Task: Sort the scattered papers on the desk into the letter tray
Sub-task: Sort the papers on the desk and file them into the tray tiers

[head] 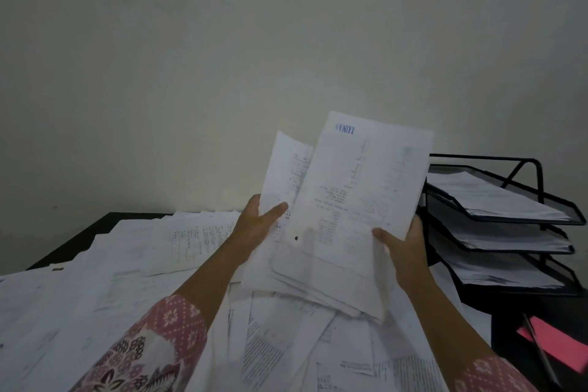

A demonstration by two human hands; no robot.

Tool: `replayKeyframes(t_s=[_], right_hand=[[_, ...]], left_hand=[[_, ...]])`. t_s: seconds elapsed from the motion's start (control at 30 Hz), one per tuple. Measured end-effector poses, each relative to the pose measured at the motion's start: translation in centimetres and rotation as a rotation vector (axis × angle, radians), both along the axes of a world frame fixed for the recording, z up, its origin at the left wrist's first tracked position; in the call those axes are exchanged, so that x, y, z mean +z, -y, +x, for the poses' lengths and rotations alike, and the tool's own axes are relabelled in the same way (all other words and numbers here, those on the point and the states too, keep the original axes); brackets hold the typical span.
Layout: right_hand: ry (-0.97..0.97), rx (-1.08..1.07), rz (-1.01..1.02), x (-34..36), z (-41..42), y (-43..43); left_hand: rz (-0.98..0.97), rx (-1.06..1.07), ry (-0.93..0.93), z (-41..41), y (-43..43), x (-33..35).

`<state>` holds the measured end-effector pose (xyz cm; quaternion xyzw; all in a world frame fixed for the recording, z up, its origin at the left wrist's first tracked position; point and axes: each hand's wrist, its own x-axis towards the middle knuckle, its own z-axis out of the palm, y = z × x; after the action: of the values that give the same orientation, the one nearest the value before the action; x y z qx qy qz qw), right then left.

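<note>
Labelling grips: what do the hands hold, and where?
A sheaf of white printed papers: left hand grips its left edge, right hand its lower right edge.

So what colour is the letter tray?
The letter tray is black, clearest in the head view.

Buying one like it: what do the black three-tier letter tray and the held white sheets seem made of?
Black three-tier letter tray: probably metal wire and mesh, matte black, going by thin rods. Held white sheets: thin matte paper, printed, bending.
</note>
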<state>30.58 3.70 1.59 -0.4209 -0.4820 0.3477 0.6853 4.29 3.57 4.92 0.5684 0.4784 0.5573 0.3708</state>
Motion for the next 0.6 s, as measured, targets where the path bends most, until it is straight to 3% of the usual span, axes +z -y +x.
replayKeyframes(t_s=[0.2,0.33,0.47,0.6], right_hand=[[-0.05,0.098,0.053,1.9,-0.7,0.1],[-0.058,0.114,0.047,2.1,-0.8,0.2],[-0.063,0.161,0.06,2.6,-0.7,0.7],[-0.051,0.183,0.035,3.1,-0.7,0.9]], left_hand=[[0.173,0.079,0.006,0.1,0.3,-0.7],[0.17,0.109,0.045,-0.3,0.5,-1.7],[0.158,0.054,0.212,-0.4,0.8,-1.7],[0.173,0.03,0.213,-0.2,1.2,-1.1]])
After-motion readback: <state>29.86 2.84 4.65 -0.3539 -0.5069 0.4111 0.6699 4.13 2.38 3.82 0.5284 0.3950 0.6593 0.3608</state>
